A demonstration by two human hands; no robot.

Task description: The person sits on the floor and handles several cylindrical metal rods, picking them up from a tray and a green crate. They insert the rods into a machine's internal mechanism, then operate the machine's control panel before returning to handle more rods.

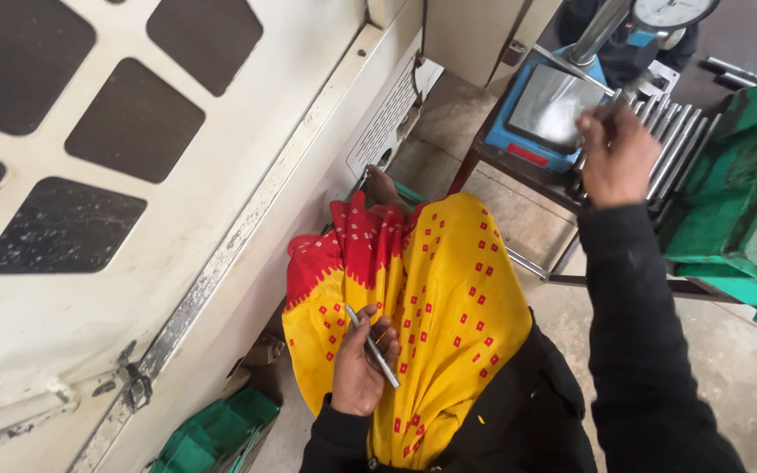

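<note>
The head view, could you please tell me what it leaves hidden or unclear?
- Right hand: motion-blurred; its grip on the metal rods is unclear.
- Dial gauge: cut off by the top edge.
- Green bin: cut off by the right edge.
- Left hand holds a thin metal rod; lap cloth hides the legs.

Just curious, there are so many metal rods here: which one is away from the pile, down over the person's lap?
The thin metal rod held in the left hand, over the yellow-and-red cloth. The other rods lie side by side on the stand near the right hand.

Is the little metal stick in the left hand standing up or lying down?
Lying slanted: the metal rod rests across the left hand, above the yellow cloth.
</note>
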